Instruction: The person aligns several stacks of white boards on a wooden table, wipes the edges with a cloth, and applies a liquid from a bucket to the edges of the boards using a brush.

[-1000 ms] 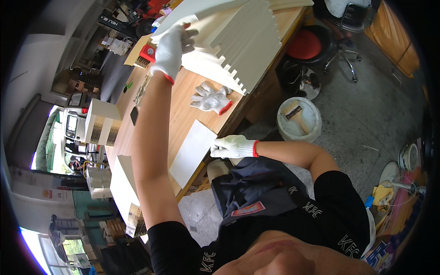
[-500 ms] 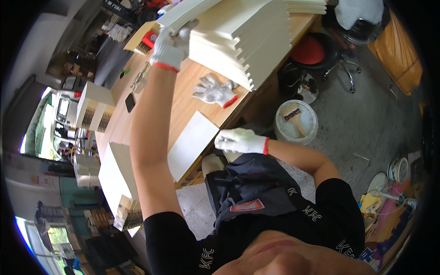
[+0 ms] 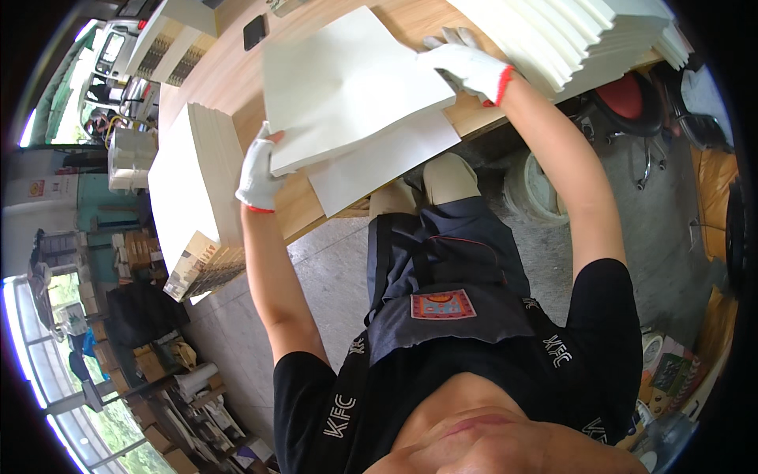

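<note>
Head camera, looking down past your chest: you hold a thick wad of white sheets (image 3: 347, 87) between both gloved hands, above the wooden table (image 3: 237, 79). Your left hand (image 3: 257, 175) is clamped on the wad's near left corner, the thumb on top and the fingers tucked below the edge. Your right hand (image 3: 467, 65) lies on the wad's right edge, fingers spread over the top sheet and curling at the corner; how far they wrap beneath you cannot tell from here. The wad sits tilted, its left side lower and nearer to you, so it spans the gap from one hand to the other.

Directly under it, a single white sheet (image 3: 387, 162) lies flat on the table, its near corner reaching the table's front edge. To the left of your left hand stands a tall pile of white paper (image 3: 185, 170), just beside the wrist. Beyond your right hand, a fanned stack of cream sheets (image 3: 576, 31) steps across the table's far right corner. A dark phone (image 3: 254, 31) lies on the wood farther back.
</note>
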Tool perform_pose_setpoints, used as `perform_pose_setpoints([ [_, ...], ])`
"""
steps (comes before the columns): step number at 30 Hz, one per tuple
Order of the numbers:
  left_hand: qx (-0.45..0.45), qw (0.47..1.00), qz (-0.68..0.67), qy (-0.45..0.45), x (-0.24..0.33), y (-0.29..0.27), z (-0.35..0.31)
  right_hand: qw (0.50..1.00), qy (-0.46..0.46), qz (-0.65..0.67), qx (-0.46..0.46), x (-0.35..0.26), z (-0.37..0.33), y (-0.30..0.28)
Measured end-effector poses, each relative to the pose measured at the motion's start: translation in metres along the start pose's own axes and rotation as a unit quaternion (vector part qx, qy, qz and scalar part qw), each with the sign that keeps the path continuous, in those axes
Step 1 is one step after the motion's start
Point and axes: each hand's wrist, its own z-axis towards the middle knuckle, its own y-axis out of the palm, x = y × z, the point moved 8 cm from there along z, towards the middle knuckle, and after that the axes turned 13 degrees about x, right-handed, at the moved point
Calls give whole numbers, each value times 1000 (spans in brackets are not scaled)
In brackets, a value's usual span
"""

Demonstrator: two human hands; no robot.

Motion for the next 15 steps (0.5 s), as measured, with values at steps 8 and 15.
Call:
perform_pose_setpoints([
  [8, 31, 997, -75, 12, -67, -16, 23, 978, -106, -162, -83, -17, 14, 49],
  [15, 228, 847, 408, 252, -32, -24, -49, 888, -315, -254, 217, -45, -25, 11],
])
